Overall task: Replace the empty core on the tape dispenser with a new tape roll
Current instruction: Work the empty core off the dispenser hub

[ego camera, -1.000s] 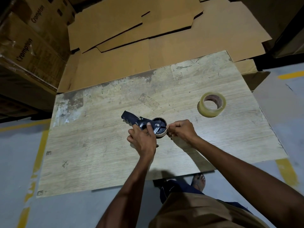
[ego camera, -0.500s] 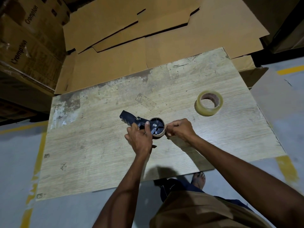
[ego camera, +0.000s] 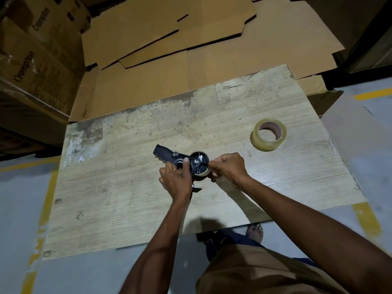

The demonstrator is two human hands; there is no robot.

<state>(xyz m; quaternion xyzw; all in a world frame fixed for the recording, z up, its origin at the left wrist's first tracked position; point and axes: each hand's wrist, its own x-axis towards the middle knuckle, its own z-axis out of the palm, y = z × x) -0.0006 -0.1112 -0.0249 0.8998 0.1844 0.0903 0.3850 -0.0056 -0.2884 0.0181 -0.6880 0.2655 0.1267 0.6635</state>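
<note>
**Both hands on the tape dispenser, new roll waiting at the side**

Left hand (ego camera: 177, 179) is clamped around the middle of the black tape dispenser (ego camera: 169, 156), with the thumb laid across the frame just beside the wheel. The dispenser is held low over the worn wooden surface (ego camera: 118, 204), its handle pointing up and to the left. At the wheel end a pale, empty core (ego camera: 204, 172) is seen still seated on the black hub — only its lower rim shows beneath the spokes. The right hand (ego camera: 229, 169) is closed on the right edge of that core, fingertips pinched together against it.

A small metal part is glimpsed below the left hand, near the surface; what it is cannot be told.

The new roll of clear tape (ego camera: 268, 134) is lying flat on the surface, well apart from the hands, toward the right far corner. Flattened cardboard sheets (ego camera: 191, 66) are spread behind the surface, and stacked boxes (ego camera: 31, 52) printed with "Crompton" are seen at the far left. Yellow lines are painted on the grey floor (ego camera: 21, 209) on both sides.
</note>
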